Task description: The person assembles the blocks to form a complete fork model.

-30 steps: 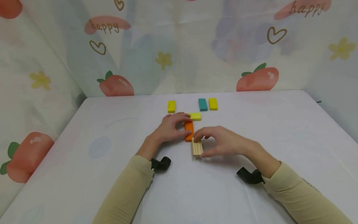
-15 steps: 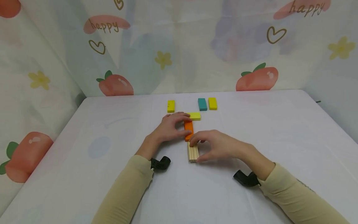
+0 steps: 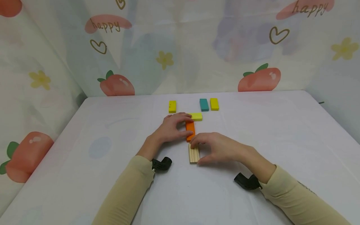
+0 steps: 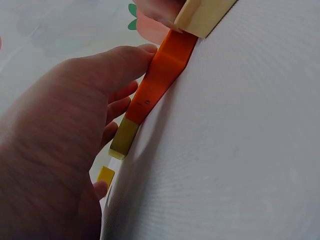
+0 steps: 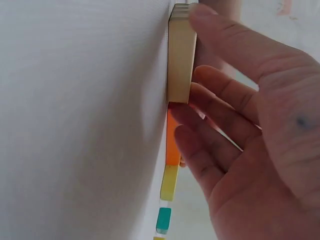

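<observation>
In the head view, my left hand [image 3: 172, 128] holds an orange block [image 3: 190, 127] lying flat, thumb near its front end and index finger at its far end. A yellow-green block [image 3: 197, 117] lies crosswise behind it, touching its far end, partly covered by my left fingers. My right hand [image 3: 223, 147] grips a pale wooden block [image 3: 193, 155] with lengthwise grooves, index finger at the far end and thumb at the near corner. That wooden block lies flat, its far end against the orange block's near end, as the right wrist view shows with the wooden block [image 5: 180, 62] above the orange block [image 5: 173, 135].
Toward the back of the white table [image 3: 118, 187] lie a yellow block [image 3: 172, 107] on the left, and a teal block [image 3: 204, 105] beside another yellow block [image 3: 214, 104] on the right. A printed cloth [image 3: 185, 62] hangs behind the table.
My right hand has moved the wooden block left and slightly toward me, bringing it in line with the orange block. My left hand has stayed on the orange block.
</observation>
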Demonstrator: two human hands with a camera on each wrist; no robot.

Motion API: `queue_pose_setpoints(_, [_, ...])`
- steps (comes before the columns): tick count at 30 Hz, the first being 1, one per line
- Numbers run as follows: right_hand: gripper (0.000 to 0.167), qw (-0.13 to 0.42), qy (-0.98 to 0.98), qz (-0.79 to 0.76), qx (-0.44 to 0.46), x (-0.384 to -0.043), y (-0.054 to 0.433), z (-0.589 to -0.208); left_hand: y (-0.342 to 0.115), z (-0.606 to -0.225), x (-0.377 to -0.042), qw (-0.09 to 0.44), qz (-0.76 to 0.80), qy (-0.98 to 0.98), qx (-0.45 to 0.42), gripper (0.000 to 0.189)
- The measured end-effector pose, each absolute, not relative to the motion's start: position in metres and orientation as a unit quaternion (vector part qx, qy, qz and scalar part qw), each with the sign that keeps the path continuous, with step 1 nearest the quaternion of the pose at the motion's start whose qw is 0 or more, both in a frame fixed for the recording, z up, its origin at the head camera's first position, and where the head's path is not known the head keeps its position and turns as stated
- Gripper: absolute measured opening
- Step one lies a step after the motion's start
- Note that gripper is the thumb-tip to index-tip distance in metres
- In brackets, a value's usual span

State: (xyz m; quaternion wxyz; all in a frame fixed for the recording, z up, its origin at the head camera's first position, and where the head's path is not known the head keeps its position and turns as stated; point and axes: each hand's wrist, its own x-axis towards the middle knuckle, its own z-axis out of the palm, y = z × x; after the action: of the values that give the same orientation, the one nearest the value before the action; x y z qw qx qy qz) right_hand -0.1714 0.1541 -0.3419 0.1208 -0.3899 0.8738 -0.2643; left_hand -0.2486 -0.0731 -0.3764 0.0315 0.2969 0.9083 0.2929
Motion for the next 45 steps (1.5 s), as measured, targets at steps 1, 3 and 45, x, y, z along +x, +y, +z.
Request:
queue_pose_setpoints(1, [0.043,0.117,0.875,-0.263,-0.388,-0.1713,0.1543,-0.3415,-0.0731,-0.3765,-0.2488,0.031,0.293,0.908,0.296,0.048])
queue_pose_setpoints(3, [0.042,0.112,0.878,-0.265,-0.382,-0.1711,0.1543,-0.3401,-0.073,-0.3767,-0.2489,0.032,0.293,0.909,0.296,0.048])
queue_pose_setpoints(45, [0.033,0.074,0.885,-0.244,-0.391,-0.1702,0.1509,-0.3446,-0.0724,-0.3748,-0.247,0.034,0.296,0.907,0.299,0.047])
